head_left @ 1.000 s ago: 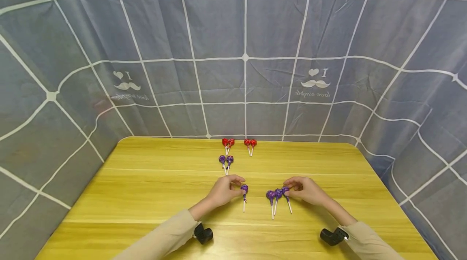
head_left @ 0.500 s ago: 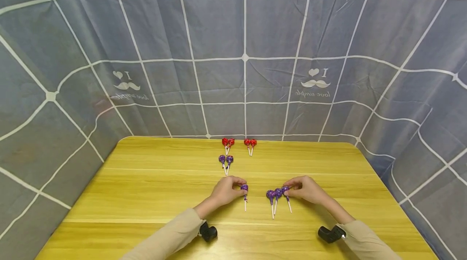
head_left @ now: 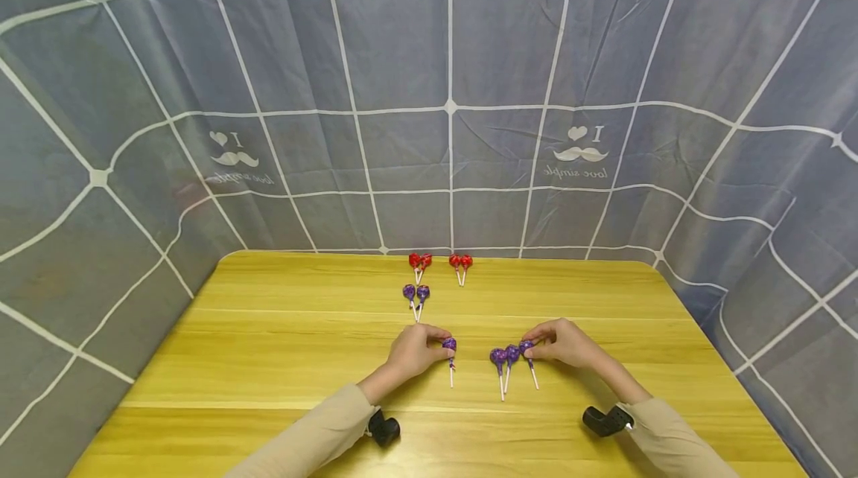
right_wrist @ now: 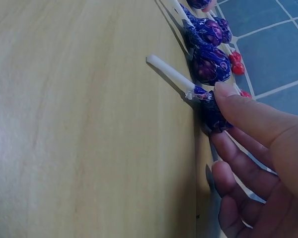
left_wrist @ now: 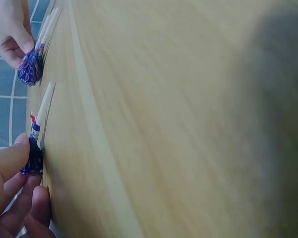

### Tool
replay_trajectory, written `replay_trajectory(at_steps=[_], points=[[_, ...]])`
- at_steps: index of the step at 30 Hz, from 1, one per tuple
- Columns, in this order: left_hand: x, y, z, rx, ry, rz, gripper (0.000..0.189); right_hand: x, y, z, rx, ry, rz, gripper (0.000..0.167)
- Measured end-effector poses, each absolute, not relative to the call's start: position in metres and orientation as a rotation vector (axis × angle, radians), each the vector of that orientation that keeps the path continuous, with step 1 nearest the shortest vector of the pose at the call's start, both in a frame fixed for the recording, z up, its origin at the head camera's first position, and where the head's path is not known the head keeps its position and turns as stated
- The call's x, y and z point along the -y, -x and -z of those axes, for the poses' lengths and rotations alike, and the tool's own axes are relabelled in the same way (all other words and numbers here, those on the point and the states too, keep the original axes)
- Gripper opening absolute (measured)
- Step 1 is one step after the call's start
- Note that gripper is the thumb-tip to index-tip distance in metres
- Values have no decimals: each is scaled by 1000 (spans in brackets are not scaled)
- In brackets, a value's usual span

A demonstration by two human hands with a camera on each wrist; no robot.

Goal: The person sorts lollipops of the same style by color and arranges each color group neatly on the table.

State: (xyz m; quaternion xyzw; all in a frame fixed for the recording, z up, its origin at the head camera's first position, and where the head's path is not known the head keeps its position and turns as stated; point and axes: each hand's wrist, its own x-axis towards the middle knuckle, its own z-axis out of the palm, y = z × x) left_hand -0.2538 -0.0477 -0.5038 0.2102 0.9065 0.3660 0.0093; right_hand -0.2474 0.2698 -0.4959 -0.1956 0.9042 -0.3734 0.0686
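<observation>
My left hand (head_left: 413, 351) pinches the wrapped head of a purple lollipop (left_wrist: 35, 157) between thumb and fingers, its white stick pointing toward me. To the right, my right hand (head_left: 566, 344) pinches another purple lollipop (right_wrist: 212, 113) by its head. Two more purple lollipops, a left one (head_left: 498, 359) and a middle one (head_left: 512, 354), lie side by side just left of the right hand, heads close together. Beyond the left hand lies a pair of purple lollipops (head_left: 423, 292) with their sticks crossing.
At the back of the wooden table (head_left: 302, 344) lie two pairs of red lollipops, a left pair (head_left: 414, 260) and a right pair (head_left: 466, 260). A grey curtain (head_left: 402, 150) with white grid lines hangs behind the table and along its sides.
My left hand has shifted slightly to the right with its lollipop over the last second. The right hand and its lollipop have hardly moved.
</observation>
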Motion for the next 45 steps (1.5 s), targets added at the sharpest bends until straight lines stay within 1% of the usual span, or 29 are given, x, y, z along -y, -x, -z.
replay_trajectory(at_steps=[14, 25, 32, 45], points=[[45, 251, 502, -2870, -591, -1125, 32, -269, 254, 488, -2676, 611, 1028, 32], [44, 249, 501, -2863, -559, -1120, 32, -270, 257, 490, -2641, 599, 1055, 32], [41, 249, 504, -2860, -534, -1135, 29, -270, 255, 490, -2608, 558, 1101, 33], [42, 248, 505, -2877, -487, -1155, 28, -271, 249, 491, -2664, 542, 1099, 28]])
